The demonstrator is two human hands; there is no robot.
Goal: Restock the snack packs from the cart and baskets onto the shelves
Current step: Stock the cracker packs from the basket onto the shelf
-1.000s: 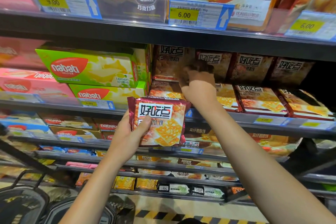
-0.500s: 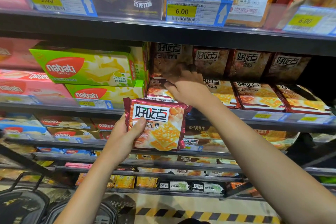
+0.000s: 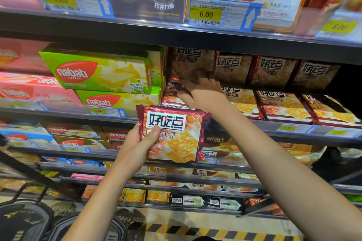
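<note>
A: Left hand status?

B: Gripping a red cracker pack by its left edge, thumb across the front. Pack is upright, held in the air near the camera, in front of the middle shelf.

A: Right hand?

B: Reached in over the shelf, fingers spread flat and touching the stacked packs at the left end of the row, just right of the green wafer boxes. Not curled round anything.

A: Baskets?

B: Dark basket at near left, on the floor.
</note>
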